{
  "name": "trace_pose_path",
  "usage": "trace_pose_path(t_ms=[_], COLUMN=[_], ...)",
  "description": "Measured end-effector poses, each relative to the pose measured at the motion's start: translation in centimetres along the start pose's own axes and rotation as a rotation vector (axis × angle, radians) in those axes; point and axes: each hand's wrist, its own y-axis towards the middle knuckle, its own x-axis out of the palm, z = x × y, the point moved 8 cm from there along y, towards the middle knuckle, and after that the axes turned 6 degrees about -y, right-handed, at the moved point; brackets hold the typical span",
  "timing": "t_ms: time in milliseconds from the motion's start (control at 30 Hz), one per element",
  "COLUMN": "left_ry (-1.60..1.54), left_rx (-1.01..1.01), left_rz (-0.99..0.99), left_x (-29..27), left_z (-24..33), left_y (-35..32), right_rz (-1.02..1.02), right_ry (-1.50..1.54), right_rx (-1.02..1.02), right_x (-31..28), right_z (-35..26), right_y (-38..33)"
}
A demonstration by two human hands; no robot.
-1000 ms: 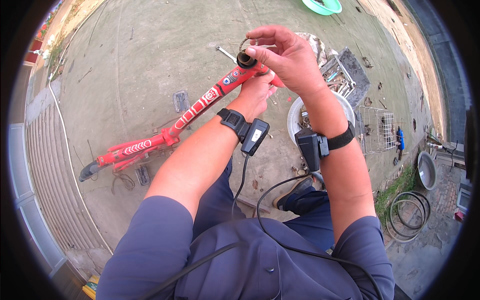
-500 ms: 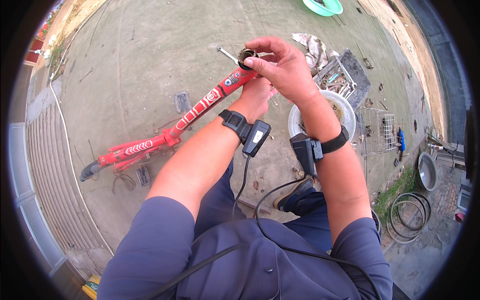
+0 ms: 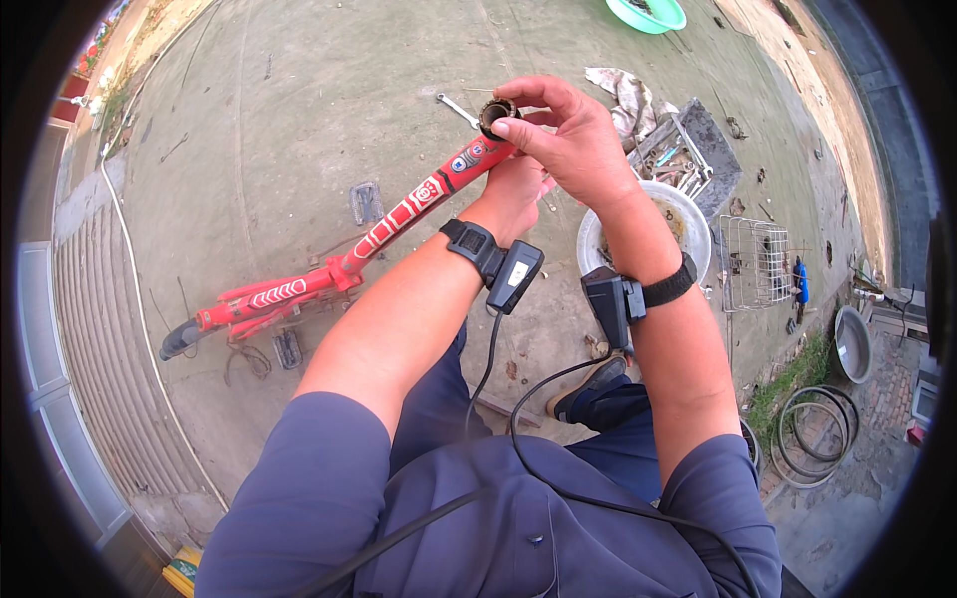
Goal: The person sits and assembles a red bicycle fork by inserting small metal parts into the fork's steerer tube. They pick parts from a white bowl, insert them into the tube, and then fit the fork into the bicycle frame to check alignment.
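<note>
A red bicycle frame [image 3: 399,221] with white markings slants from the left up toward my hands. Its open head tube faces upward, with a dark, greasy bearing ring [image 3: 487,110] round the mouth. My right hand [image 3: 583,140] has its thumb and index finger closed on opposite sides of this ring. Below it, my left hand [image 3: 516,194] is closed at the underside of the frame near the head tube; its fingertips are partly hidden behind my right hand. Each wrist wears a strap with a black box and cable.
A wrench [image 3: 457,109] lies on the ground just beyond the tube. To the right are a tool tray [image 3: 716,149], a white basin [image 3: 595,239], a rag [image 3: 630,100] and a wire basket [image 3: 768,249]. A green basin [image 3: 648,18] stands farther off; tyres [image 3: 797,468] lie lower right.
The ring, tilted in my right fingers before, now lies more level at the tube's mouth, and the bore shows more openly. My arms and the frame have barely shifted.
</note>
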Motion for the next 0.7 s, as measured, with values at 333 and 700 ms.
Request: trace_pose_path(t_ms=[333,700], left_ry=[0.017,0.023], left_rx=[-0.026,-0.074], left_rz=[0.003,0.050], left_x=[-0.3,-1.4], left_z=[-0.4,-1.8], left_y=[0.3,0.9], right_rz=[0.000,-0.012], right_ry=[-0.005,0.020], right_rx=[-0.003,0.020], right_x=[-0.1,-0.6], right_z=[0.1,-1.1], right_y=[-0.1,0.6])
